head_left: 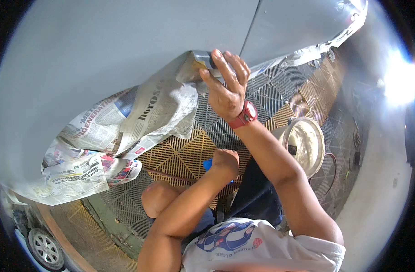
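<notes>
My right hand (226, 81), with a red watch (244, 115), presses spread, bent fingers on the taped edge (200, 59) of newspaper masking (148, 106) along the lower border of a grey vehicle panel (103, 41). Below it, my left hand (224, 162) is closed round a small blue object (208, 165), mostly hidden by the fingers. The newspaper hangs in creased folds to the left, and a narrower strip of it runs up along the panel's edge to the right.
A pale bucket (307, 149) stands beside my right forearm on grid floor tiles (175, 152), with a hose (330, 181) curving near it. A wheel (44, 248) shows at lower left. A pale curved surface (379, 190) and bright light (400, 77) are on the right.
</notes>
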Demonstrator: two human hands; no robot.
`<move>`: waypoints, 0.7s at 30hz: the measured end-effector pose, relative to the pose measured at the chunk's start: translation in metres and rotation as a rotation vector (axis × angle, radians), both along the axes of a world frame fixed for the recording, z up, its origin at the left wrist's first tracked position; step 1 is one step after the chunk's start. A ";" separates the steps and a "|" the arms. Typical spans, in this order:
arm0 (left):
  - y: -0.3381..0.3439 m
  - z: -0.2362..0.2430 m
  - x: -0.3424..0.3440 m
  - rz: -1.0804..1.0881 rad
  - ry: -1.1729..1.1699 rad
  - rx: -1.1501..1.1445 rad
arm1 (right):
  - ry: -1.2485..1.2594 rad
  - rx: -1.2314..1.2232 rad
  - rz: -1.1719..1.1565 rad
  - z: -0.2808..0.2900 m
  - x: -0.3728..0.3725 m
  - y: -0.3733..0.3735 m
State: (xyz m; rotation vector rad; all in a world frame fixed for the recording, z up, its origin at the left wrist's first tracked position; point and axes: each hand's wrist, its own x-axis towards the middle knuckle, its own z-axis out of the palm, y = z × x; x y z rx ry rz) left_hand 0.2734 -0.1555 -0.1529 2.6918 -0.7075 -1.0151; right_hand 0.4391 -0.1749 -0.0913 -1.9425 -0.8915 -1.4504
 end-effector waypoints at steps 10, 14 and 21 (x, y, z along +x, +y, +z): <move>-0.001 0.030 0.008 -0.024 0.110 -0.011 | -0.013 0.075 0.019 -0.038 0.009 -0.007; 0.011 0.007 -0.010 0.045 -0.054 0.006 | -0.006 0.086 0.010 0.005 0.003 0.004; 0.008 0.010 -0.004 0.020 -0.013 -0.032 | 0.019 0.080 -0.053 -0.035 0.010 -0.017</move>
